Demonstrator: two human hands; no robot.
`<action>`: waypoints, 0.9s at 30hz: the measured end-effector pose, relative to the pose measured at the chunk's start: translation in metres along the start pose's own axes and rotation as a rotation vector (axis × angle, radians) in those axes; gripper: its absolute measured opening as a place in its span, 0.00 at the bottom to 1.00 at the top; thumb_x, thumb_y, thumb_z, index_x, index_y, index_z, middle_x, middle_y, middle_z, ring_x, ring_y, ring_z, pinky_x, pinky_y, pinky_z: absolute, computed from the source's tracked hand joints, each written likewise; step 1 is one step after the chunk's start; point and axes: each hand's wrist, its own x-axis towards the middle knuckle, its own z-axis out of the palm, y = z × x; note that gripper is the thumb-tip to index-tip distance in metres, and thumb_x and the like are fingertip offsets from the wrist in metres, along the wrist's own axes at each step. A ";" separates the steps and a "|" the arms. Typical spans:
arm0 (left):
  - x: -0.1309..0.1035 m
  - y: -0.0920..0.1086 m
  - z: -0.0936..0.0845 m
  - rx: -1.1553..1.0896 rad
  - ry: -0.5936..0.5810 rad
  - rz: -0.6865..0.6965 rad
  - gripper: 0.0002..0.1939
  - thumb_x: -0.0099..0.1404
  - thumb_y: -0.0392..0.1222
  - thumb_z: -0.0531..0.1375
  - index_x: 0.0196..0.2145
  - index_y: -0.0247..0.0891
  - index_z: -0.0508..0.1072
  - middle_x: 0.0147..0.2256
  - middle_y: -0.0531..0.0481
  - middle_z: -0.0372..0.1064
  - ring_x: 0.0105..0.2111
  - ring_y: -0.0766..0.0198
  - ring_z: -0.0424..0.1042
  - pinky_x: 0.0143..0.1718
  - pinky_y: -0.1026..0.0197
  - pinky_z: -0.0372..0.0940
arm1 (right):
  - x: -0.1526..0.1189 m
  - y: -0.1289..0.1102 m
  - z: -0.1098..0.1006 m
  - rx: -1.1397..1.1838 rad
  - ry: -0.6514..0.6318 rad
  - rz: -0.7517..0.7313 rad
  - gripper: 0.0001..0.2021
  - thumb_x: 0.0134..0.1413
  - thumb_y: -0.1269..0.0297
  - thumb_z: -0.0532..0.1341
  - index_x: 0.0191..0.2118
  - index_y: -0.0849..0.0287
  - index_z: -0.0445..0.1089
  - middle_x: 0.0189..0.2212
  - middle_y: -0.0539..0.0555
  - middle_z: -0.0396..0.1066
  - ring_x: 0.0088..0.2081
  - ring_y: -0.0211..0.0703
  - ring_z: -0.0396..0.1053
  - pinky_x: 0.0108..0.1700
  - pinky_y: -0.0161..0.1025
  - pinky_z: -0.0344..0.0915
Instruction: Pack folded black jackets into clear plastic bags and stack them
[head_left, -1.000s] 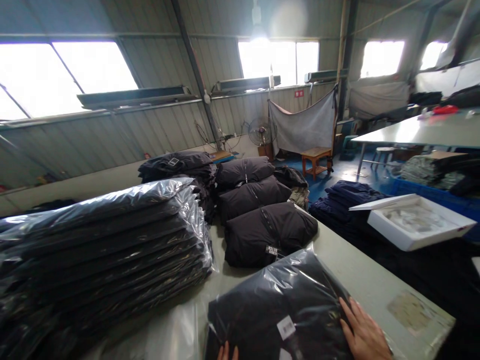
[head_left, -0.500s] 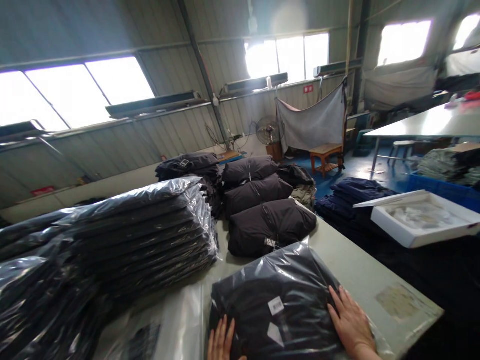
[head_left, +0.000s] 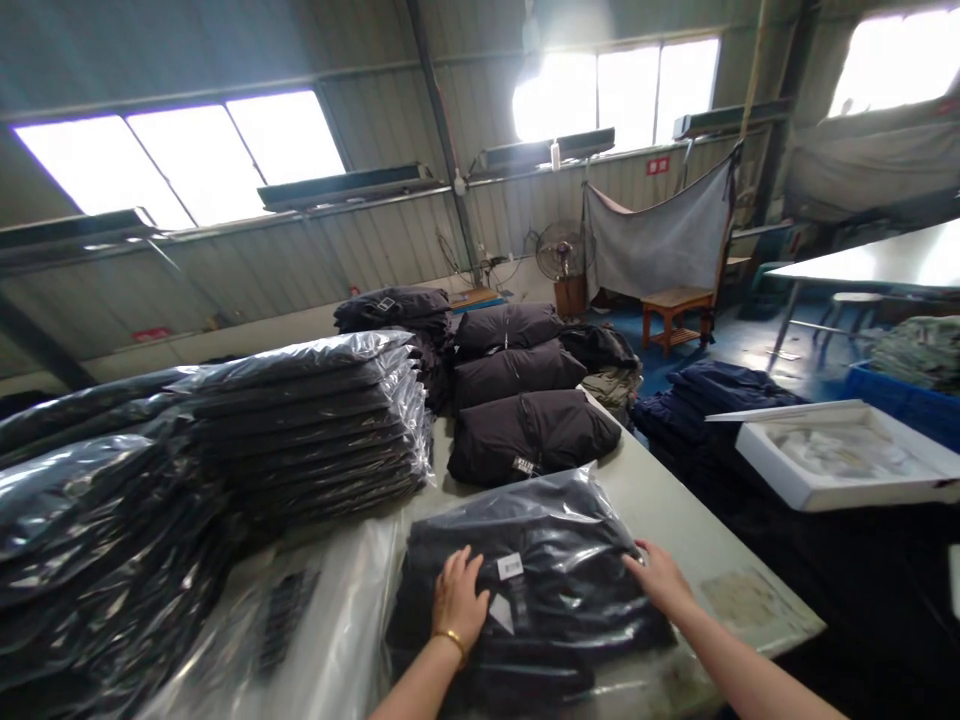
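Observation:
A dark folded garment in a clear plastic bag [head_left: 555, 600] lies flat on the table in front of me, with a white barcode label [head_left: 510, 567] showing on its top. My left hand [head_left: 459, 600], with a gold bangle at the wrist, rests on the left part of the bag, its fingers apart. At the bag's right edge, my right hand [head_left: 661, 580] has thumb and fingers closed on the plastic. Just beyond lies a rolled black garment [head_left: 532, 435]. Loose clear plastic bags [head_left: 337, 610] lie to the left of the bagged garment.
Tall stacks of bagged dark garments [head_left: 307, 430] stand on the left. More folded black garments [head_left: 517, 375] lie farther back on the table [head_left: 675, 500]. To the right are an open white box [head_left: 802, 490] and dark blue garments [head_left: 705, 395]. A fan [head_left: 561, 252] stands near the wall.
Both hands have moved farther over the bagged garment. My left hand has come up onto its top, and my right hand, flat before, now closes at the right edge. The view has shifted.

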 end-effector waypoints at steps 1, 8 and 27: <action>0.003 0.016 0.004 -0.106 -0.020 0.072 0.28 0.57 0.36 0.59 0.57 0.40 0.70 0.61 0.44 0.61 0.63 0.56 0.56 0.63 0.54 0.50 | 0.004 -0.003 -0.004 -0.027 0.022 0.014 0.31 0.48 0.49 0.57 0.54 0.64 0.70 0.52 0.67 0.70 0.56 0.58 0.66 0.57 0.46 0.61; 0.023 0.118 0.066 -0.892 -0.277 0.053 0.21 0.55 0.39 0.62 0.48 0.37 0.74 0.39 0.47 0.74 0.37 0.62 0.72 0.39 0.61 0.68 | 0.023 -0.014 -0.011 0.109 -0.057 0.200 0.31 0.43 0.49 0.64 0.51 0.65 0.70 0.48 0.68 0.72 0.51 0.59 0.70 0.52 0.47 0.65; 0.032 0.126 0.070 -1.422 -0.262 -0.466 0.18 0.39 0.30 0.72 0.30 0.32 0.76 0.26 0.46 0.75 0.30 0.55 0.76 0.36 0.55 0.70 | -0.028 -0.105 0.012 1.053 -0.570 0.047 0.25 0.48 0.41 0.60 0.34 0.62 0.76 0.36 0.60 0.77 0.45 0.51 0.73 0.55 0.47 0.61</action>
